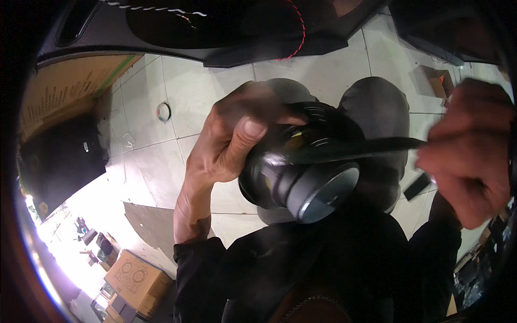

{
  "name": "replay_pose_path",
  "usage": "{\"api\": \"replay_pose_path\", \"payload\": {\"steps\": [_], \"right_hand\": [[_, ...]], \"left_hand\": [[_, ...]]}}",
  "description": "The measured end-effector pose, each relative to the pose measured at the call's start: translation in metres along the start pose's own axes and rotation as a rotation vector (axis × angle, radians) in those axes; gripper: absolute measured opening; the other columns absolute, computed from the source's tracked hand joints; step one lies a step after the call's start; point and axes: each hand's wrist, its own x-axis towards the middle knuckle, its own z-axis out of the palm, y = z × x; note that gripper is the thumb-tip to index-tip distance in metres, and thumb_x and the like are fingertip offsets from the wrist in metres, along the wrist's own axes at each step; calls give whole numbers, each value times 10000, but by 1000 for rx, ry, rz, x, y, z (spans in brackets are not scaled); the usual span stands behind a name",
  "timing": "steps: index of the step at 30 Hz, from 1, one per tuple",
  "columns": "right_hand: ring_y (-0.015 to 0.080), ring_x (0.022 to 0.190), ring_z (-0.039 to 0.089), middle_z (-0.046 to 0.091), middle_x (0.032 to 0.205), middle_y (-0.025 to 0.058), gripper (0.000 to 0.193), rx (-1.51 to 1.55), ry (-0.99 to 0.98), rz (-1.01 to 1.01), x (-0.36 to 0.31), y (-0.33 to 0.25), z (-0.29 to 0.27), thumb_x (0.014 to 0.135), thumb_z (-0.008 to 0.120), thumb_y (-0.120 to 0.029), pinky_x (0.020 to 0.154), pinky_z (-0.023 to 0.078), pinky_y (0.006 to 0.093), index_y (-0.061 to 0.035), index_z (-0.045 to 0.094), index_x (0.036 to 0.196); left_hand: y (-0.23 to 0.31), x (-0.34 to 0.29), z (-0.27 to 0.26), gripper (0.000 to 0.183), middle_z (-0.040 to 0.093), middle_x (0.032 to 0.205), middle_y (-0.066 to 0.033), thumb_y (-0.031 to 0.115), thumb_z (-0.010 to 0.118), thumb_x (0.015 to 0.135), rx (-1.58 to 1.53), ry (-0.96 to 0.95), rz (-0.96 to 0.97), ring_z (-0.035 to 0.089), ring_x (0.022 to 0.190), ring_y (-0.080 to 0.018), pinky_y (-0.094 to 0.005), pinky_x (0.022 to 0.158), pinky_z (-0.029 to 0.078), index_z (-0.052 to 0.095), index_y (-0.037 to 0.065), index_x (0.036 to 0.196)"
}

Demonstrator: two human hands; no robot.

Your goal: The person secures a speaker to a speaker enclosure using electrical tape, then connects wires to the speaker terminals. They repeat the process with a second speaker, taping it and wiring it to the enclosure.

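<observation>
My left hand [234,134] grips a round black part that resembles a loudspeaker driver [318,194], with a stepped body and a flat grey disc end tilted toward me. The thumb lies along its upper left side and the fingers reach over its far rim. A dark flexible strip [371,149] runs from the driver to the right, pulled taut. My right hand [468,153], slightly blurred, is closed on the strip's outer end. Below those fingers a small black flat piece [417,187] shows; whether the hand holds it cannot be made out.
Ahead is a large black panel [231,56] with a red-edged opening. A roll of tape [163,111] lies on the tiled floor [215,75]. Cardboard boxes [137,282] stand at lower left, a black box [64,161] at left, a small open carton [439,83] at right.
</observation>
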Motion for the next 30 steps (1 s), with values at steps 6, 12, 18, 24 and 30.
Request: {"api": "replay_pose_path", "payload": {"steps": [6, 12, 18, 24, 30], "right_hand": [[178, 944, 636, 694, 1047, 119, 278, -531, 718, 574, -137, -38, -35, 885, 660, -92, 822, 473, 268, -8, 706, 1146], [194, 919, 623, 689, 1085, 122, 302, -242, 1566, 747, -392, 20, -62, 993, 605, -193, 773, 472, 234, -30, 655, 1243], [203, 737, 574, 660, 892, 111, 206, 135, 2541, 570, -627, 50, -65, 985, 593, -201, 678, 475, 293, -23, 655, 1067], [78, 642, 496, 585, 770, -38, 252, 105, 1956, 1072, -605, 93, 2, 985, 608, -301, 588, 400, 238, -135, 710, 1145], [128, 735, 578, 654, 923, 16, 319, 779, 1507, 953, -413, 204, 133, 994, 637, -309, 650, 470, 285, -79, 616, 1213]], "left_hand": [[0, 1, -7, 237, 666, 877, -121, 221, 712, 886, 244, -51, 68, 626, 852, -266, -386, 742, 509, 779, 63, 1050], [27, -23, 5, 317, 642, 706, -86, 227, 737, 891, 260, 197, -320, 569, 596, -184, -368, 599, 493, 728, 63, 1162], [51, -39, 15, 146, 600, 671, -164, 105, 684, 936, 389, 239, -457, 630, 546, -323, -335, 521, 449, 579, 4, 924], [80, -34, 32, 133, 586, 623, -160, 103, 689, 935, 507, 314, -438, 616, 508, -309, -344, 491, 461, 588, 18, 925], [140, -9, 54, 162, 640, 681, -130, 75, 733, 896, 672, 0, -59, 645, 510, -271, -363, 474, 498, 624, -10, 981]]}}
